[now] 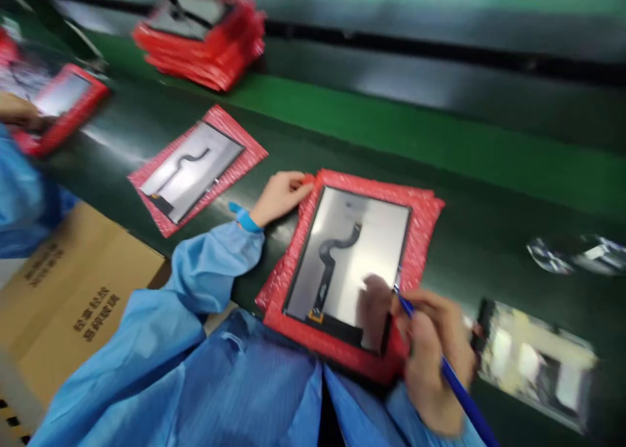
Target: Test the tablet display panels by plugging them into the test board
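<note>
In front of me a display panel lies silvery side up on red bubble-wrap bags. A black flex cable curves across its back, with a gold-coloured end near the lower edge. My left hand is closed on the upper left corner of the bubble wrap, thumb and fingers pinched together. Held in my right hand is a slim blue pen-like tool, its tip at the panel's right edge. The hand is slightly blurred and mirrored in the panel's shiny surface.
Left of me another display panel lies on bubble wrap. Stacked red bags stand at the back. A co-worker's hand is at far left, above a cardboard box. A taped, framed part and clear plastic lie right.
</note>
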`<move>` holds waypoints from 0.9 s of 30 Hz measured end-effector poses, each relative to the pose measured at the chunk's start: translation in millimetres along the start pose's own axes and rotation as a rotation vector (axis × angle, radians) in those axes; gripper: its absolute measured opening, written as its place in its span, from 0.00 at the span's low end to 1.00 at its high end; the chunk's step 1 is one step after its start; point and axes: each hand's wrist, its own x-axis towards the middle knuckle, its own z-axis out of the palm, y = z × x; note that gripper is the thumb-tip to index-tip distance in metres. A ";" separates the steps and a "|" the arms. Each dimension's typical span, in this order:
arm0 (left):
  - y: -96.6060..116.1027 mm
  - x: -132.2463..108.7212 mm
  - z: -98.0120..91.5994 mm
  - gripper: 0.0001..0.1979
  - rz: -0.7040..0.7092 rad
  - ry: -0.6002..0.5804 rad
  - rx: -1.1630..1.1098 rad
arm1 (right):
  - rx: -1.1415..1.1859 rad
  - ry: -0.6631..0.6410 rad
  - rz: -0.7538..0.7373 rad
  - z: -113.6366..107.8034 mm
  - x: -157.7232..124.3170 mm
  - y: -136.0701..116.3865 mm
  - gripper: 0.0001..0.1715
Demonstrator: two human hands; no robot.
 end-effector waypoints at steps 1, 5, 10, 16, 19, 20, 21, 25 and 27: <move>-1.2 1.2 -0.4 0.13 0.025 -0.005 0.067 | -0.002 -0.029 0.032 -1.7 -10.1 0.9 0.15; 11.9 -7.1 -0.4 0.13 0.141 0.166 0.403 | 0.079 -0.098 0.098 13.7 -22.8 -0.7 0.14; 42.1 -27.2 7.7 0.22 0.410 -0.011 0.605 | 0.048 -0.082 0.117 34.3 -22.5 -3.4 0.19; 34.1 -39.1 26.2 0.18 0.620 -0.312 0.563 | -0.043 -0.094 -0.014 39.3 -26.9 -2.8 0.23; 31.4 -40.5 29.4 0.19 0.634 -0.366 0.616 | -0.074 -0.129 -0.088 38.6 -24.4 -3.9 0.22; 31.9 -40.4 29.5 0.20 0.635 -0.376 0.639 | -0.078 -0.140 -0.107 38.6 -23.7 -4.0 0.22; 32.8 -40.3 29.2 0.20 0.634 -0.380 0.656 | -0.077 -0.153 -0.122 39.1 -23.4 -3.9 0.21; 37.6 -40.2 28.2 0.21 0.629 -0.373 0.684 | -0.049 -0.119 -0.072 41.1 -28.1 -0.1 0.22; 40.3 -41.6 28.2 0.21 0.621 -0.360 0.694 | 0.004 -0.017 -0.014 35.6 -29.3 3.2 0.21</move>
